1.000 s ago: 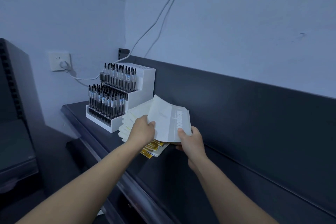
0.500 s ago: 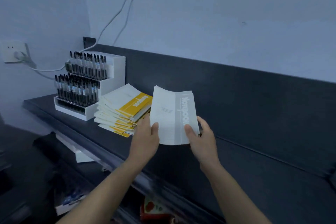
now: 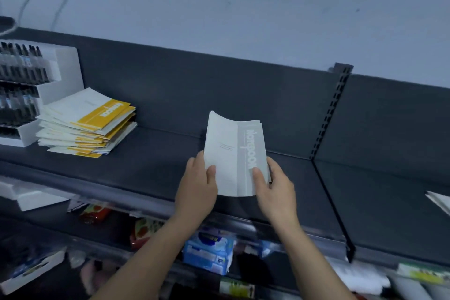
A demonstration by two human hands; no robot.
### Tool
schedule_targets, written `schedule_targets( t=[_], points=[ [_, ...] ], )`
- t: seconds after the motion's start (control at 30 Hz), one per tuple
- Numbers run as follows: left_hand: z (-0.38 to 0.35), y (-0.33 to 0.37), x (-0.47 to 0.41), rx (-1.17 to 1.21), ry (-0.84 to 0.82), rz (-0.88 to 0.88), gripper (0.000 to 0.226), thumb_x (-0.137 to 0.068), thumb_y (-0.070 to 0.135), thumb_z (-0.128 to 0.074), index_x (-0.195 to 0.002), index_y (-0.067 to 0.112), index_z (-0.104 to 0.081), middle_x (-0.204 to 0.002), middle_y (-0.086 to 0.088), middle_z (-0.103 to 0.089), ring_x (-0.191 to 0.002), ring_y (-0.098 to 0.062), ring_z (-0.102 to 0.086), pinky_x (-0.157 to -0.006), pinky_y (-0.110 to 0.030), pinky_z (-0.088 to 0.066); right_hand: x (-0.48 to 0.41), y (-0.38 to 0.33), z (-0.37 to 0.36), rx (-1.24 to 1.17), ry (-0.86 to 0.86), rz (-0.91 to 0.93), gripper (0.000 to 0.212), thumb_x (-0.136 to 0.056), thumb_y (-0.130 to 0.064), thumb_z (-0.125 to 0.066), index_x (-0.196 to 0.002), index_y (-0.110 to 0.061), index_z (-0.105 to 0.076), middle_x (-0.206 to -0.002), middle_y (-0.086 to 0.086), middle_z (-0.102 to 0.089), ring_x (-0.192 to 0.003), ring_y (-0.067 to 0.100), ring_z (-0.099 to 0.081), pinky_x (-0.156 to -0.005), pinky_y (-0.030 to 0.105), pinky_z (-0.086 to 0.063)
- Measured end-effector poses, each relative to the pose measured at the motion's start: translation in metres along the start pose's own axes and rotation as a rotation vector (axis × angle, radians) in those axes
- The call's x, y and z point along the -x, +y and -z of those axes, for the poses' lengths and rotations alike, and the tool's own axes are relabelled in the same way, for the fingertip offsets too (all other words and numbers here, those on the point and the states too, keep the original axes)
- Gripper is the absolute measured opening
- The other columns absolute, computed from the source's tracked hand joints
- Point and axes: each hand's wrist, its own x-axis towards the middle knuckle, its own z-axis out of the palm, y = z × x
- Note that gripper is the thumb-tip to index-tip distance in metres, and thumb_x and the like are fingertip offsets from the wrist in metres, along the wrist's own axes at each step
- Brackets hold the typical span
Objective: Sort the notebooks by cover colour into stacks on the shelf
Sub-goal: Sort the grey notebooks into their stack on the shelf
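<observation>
Head view: our left hand [image 3: 197,186] and right hand [image 3: 275,185] grip the grey notebooks [image 3: 233,153]; next, we judge, lay them on the shelf [image 3: 158,153], apart from the yellow stack [image 3: 85,124].

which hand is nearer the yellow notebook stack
Left. The left hand grips the grey notebooks' left edge, on the side toward the yellow notebook stack; the right hand grips their right edge, farther off.

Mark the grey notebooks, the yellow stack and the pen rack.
grey notebooks [image 3: 229,153]: head view, middle of the top cover.
yellow stack [image 3: 82,112]: head view, white part of the top cover.
pen rack [image 3: 65,72]: head view, white side wall.
</observation>
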Motion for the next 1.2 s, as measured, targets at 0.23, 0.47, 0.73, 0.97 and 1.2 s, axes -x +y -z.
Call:
schedule_targets(
  t=[0.23,0.47,0.73,0.97,1.2],
  points=[
    [-0.071,0.070,0.034,0.028,-0.086,-0.052,0.019,-0.101,0.025,-0.034,-0.114,0.017,-0.047,-0.098,0.002,-0.046,-0.078,-0.012,-0.050,-0.069,-0.035,-0.045,0.011,0.050,0.095,0.231,0.064,-0.018,0.032,-0.098,-0.037,-0.046,-0.126,-0.025,-0.051,-0.109,-0.011,-0.067,-0.097,0.018,-0.064,-0.080,0.037,-0.052],
    [-0.154,0.153,0.076,0.034,-0.182,-0.040,0.020,-0.098,0.022,-0.033,-0.111,0.015,-0.048,-0.100,-0.001,-0.047,-0.082,-0.020,-0.052,-0.072,-0.037,-0.046,0.015,0.110,0.208,0.400,0.076,-0.038,0.040,-0.098,-0.040,-0.042,-0.133,-0.020,-0.046,-0.108,0.000,-0.067,-0.096,0.027,-0.062,-0.075,0.036,-0.049],
    [-0.233,0.222,0.098,-0.036,-0.427,-0.066,0.013,-0.097,0.018,-0.034,-0.090,0.010,-0.042,-0.092,-0.003,-0.045,-0.072,-0.021,-0.046,-0.066,-0.035,-0.041,0.011,0.170,0.303,0.534,0.093,-0.120,0.030,-0.098,-0.040,-0.041,-0.117,-0.018,-0.050,-0.094,0.003,-0.067,-0.082,0.027,-0.062,-0.064,0.036,-0.048],
    [-0.294,0.248,0.088,-0.222,-0.621,-0.161,0.031,-0.101,0.029,-0.038,-0.116,0.003,-0.046,-0.115,-0.011,-0.050,-0.102,-0.025,-0.052,-0.085,-0.036,-0.046,-0.006,0.210,0.346,0.701,0.071,-0.226,0.030,-0.098,-0.041,-0.040,-0.105,-0.013,-0.048,-0.095,0.009,-0.066,-0.086,0.031,-0.061,-0.064,0.034,-0.042],
    [-0.329,0.251,0.087,-0.313,-0.688,-0.166,0.036,-0.100,0.031,-0.040,-0.122,0.004,-0.046,-0.122,-0.011,-0.052,-0.110,-0.026,-0.053,-0.091,-0.038,-0.046,-0.019,0.237,0.360,0.795,0.001,-0.280,0.034,-0.099,-0.040,-0.038,-0.110,-0.011,-0.052,-0.101,0.011,-0.066,-0.094,0.031,-0.060,-0.066,0.032,-0.038]
  ],
)
